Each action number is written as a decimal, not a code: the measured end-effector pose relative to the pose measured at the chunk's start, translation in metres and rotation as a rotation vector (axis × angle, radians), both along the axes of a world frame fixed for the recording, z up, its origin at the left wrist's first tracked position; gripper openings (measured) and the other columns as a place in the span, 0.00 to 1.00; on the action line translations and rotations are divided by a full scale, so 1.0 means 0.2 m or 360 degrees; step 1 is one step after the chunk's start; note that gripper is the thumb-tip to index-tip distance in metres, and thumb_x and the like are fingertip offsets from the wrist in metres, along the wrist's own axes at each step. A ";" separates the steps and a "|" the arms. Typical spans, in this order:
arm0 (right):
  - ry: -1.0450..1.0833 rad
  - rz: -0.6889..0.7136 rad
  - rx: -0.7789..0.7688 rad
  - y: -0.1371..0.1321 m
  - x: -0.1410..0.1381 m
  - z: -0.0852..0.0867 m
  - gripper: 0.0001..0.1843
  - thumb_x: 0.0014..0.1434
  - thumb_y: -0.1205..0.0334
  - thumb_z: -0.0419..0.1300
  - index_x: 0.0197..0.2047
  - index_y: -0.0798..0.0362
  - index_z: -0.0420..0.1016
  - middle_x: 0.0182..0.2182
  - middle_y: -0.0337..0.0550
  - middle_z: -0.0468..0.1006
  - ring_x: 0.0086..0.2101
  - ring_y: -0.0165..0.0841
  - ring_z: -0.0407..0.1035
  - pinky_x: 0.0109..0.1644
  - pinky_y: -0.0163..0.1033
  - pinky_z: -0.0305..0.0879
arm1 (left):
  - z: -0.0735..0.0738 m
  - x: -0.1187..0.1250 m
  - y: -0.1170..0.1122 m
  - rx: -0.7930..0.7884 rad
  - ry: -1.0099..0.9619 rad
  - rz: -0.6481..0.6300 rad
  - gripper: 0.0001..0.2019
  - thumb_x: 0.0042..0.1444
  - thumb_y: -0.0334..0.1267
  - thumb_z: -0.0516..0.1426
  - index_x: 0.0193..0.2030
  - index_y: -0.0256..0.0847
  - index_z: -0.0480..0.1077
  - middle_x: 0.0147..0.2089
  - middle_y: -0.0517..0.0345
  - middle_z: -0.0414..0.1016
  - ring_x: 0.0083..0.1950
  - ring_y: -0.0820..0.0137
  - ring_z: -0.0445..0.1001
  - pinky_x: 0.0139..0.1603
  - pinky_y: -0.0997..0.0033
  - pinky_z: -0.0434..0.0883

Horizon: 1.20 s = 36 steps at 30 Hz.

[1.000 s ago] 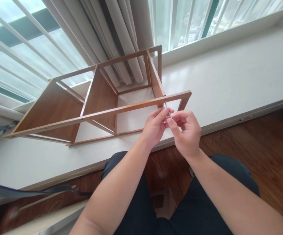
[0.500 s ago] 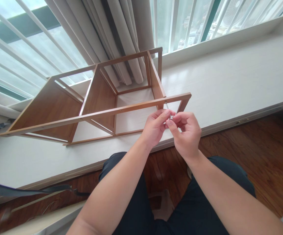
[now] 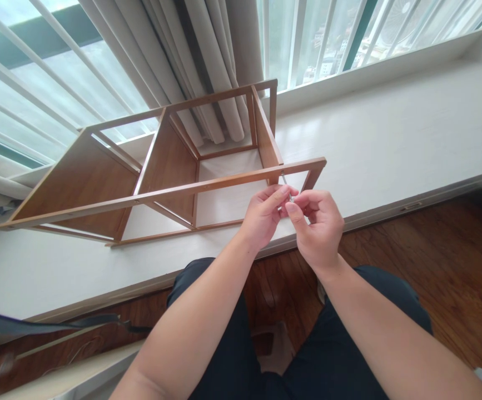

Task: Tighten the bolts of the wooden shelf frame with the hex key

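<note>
A brown wooden shelf frame (image 3: pixel 165 166) lies on its side on a white window ledge (image 3: pixel 391 139). A thin metal tool (image 3: pixel 286 186), perhaps a hex key, sticks out of the frame's front rail near its right corner. My left hand (image 3: pixel 261 216) and my right hand (image 3: pixel 318 228) meet just below that rail, and both pinch the lower end of the tool with thumb and fingers closed. The tool's tip touches the rail's underside.
Grey curtains (image 3: pixel 211 61) hang behind the frame before barred windows. Dark wooden floor (image 3: pixel 445 261) lies below the ledge on the right. My knees in dark trousers (image 3: pixel 341 344) fill the bottom. A dark strap (image 3: pixel 36 325) crosses the lower left.
Both hands stay pinched on the tool at the same spot. The view has shifted slightly, with the frame sitting a little further left and lower.
</note>
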State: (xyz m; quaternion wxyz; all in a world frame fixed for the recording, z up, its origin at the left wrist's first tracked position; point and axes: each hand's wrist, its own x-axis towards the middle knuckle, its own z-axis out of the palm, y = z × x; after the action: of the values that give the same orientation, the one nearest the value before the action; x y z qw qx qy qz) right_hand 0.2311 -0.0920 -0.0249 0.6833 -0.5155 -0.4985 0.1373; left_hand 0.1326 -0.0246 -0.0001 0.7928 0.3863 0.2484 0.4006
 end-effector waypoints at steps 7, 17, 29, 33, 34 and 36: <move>0.0195 0.0092 -0.0069 0.00 0.00 0.01 0.11 0.65 0.52 0.67 0.43 0.51 0.76 0.35 0.39 0.79 0.33 0.29 0.75 0.38 0.36 0.73 | 0.03 0.00 -0.01 0.0008 0.0017 -0.0002 0.17 0.51 0.50 0.71 0.32 0.37 0.78 0.25 0.63 0.68 0.27 0.76 0.70 0.30 0.73 0.72; 0.0800 0.0452 -0.0177 0.00 -0.01 0.05 0.15 0.63 0.49 0.68 0.41 0.54 0.77 0.24 0.36 0.74 0.22 0.25 0.65 0.24 0.32 0.61 | 0.04 0.01 -0.01 0.0010 0.0008 -0.0050 0.20 0.51 0.54 0.70 0.34 0.38 0.74 0.21 0.67 0.64 0.20 0.74 0.68 0.19 0.71 0.70; 0.1148 0.0692 -0.0305 0.03 -0.01 0.07 0.16 0.58 0.50 0.70 0.39 0.53 0.74 0.22 0.35 0.72 0.21 0.25 0.62 0.19 0.29 0.57 | 0.04 0.01 0.00 -0.0003 0.0077 -0.0039 0.23 0.49 0.56 0.70 0.33 0.38 0.73 0.20 0.66 0.66 0.18 0.75 0.69 0.18 0.75 0.66; 0.1084 0.0664 -0.0287 0.03 -0.01 0.05 0.17 0.60 0.50 0.69 0.41 0.52 0.71 0.23 0.35 0.72 0.21 0.25 0.63 0.20 0.29 0.58 | 0.04 0.01 -0.01 0.0001 0.0072 -0.0075 0.21 0.52 0.56 0.69 0.34 0.39 0.73 0.20 0.67 0.65 0.18 0.73 0.68 0.17 0.72 0.67; 0.1052 0.0614 -0.0271 0.03 -0.01 0.05 0.17 0.60 0.50 0.68 0.42 0.52 0.70 0.22 0.33 0.71 0.21 0.25 0.63 0.20 0.29 0.58 | 0.04 0.01 -0.01 -0.0002 0.0076 -0.0066 0.21 0.51 0.56 0.69 0.34 0.39 0.72 0.20 0.67 0.65 0.19 0.73 0.69 0.18 0.72 0.67; 0.0987 0.0446 -0.0189 0.02 -0.01 0.06 0.17 0.62 0.50 0.68 0.43 0.50 0.67 0.21 0.31 0.68 0.20 0.24 0.61 0.21 0.29 0.58 | 0.04 0.01 -0.01 -0.0013 0.0087 0.0002 0.21 0.50 0.55 0.70 0.32 0.38 0.73 0.21 0.66 0.66 0.21 0.76 0.69 0.21 0.75 0.67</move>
State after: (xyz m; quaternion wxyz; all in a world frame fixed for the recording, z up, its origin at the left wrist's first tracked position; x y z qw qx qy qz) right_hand 0.2282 -0.0878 -0.0130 0.7455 -0.4147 -0.3243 0.4088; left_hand 0.1344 -0.0259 0.0073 0.7870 0.3938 0.2719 0.3893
